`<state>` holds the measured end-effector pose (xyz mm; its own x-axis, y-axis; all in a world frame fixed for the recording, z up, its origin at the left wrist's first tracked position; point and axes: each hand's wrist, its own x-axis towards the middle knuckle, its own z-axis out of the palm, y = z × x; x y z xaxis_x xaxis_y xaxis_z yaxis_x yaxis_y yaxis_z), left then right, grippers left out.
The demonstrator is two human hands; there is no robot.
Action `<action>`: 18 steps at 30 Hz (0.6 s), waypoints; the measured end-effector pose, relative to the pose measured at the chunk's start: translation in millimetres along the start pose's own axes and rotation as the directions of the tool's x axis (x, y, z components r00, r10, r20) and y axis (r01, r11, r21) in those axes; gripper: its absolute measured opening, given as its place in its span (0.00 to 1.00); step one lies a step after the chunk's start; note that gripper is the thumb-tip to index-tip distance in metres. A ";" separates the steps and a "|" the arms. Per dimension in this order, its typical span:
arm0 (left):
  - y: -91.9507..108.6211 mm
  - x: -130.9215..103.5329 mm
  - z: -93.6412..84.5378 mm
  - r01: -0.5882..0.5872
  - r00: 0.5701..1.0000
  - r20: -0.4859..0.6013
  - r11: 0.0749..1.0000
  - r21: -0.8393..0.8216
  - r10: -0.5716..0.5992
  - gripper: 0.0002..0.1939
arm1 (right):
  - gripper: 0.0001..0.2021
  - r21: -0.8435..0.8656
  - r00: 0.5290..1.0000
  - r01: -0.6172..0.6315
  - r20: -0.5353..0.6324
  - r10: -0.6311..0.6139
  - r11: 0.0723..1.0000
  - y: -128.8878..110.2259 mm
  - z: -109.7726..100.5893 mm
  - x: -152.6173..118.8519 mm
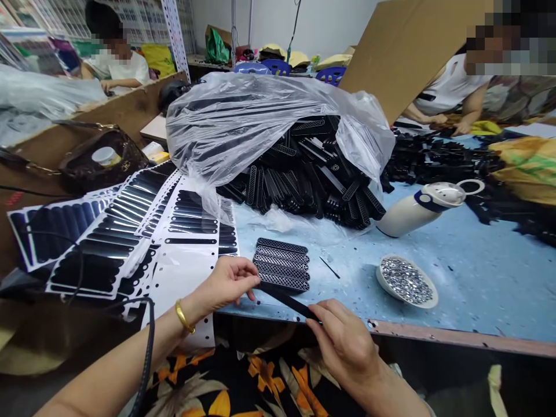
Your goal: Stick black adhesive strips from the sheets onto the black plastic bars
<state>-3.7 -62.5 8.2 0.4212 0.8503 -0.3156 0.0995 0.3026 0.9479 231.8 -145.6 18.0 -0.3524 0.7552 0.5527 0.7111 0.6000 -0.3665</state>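
Note:
A narrow black strip (286,300) spans the gap between my two hands at the table's front edge. My left hand (232,279) pinches its far left end between thumb and fingers. The other end lies in the closed fingers of my right hand (345,333). Just beyond the strip, several black pieces with a lattice pattern (281,263) lie side by side in a row on the blue table. Under and beside my left forearm are white sheets (191,260) carrying rows of glossy black strip-shaped stickers (193,214).
A clear plastic bag (243,116) spills many black pieces (299,179) across the middle. To the right stand a white bowl (406,281) of small shiny parts and a tilted white bottle (423,208). A brown handbag (108,153) sits left. Two people work farther back.

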 end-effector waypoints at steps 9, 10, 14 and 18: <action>-15.5 11.4 -14.2 -0.248 0.947 -0.026 0.782 0.572 0.319 0.06 | 0.08 0.081 0.937 -0.349 0.034 0.347 0.934 38.3 -9.3 -3.2; -15.7 13.9 -13.4 -0.255 0.946 -0.002 0.751 0.609 0.323 0.05 | 0.08 0.095 0.934 -0.358 0.039 0.356 0.929 43.2 -4.3 -1.7; -14.2 23.9 -10.3 -0.258 0.952 0.041 0.727 0.637 0.302 0.03 | 0.07 0.115 0.944 -0.329 0.031 0.328 0.937 55.4 13.7 7.9; -13.0 28.1 -10.6 -0.274 0.949 0.041 0.749 0.604 0.313 0.06 | 0.06 0.106 0.951 -0.307 0.058 0.302 0.946 57.0 17.3 15.6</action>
<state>-2.7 -38.0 -13.5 0.4679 0.8838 -0.0006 0.5037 -0.2661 0.8219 256.3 -95.0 -7.2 -0.1553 0.9152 0.3718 0.7164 0.3635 -0.5955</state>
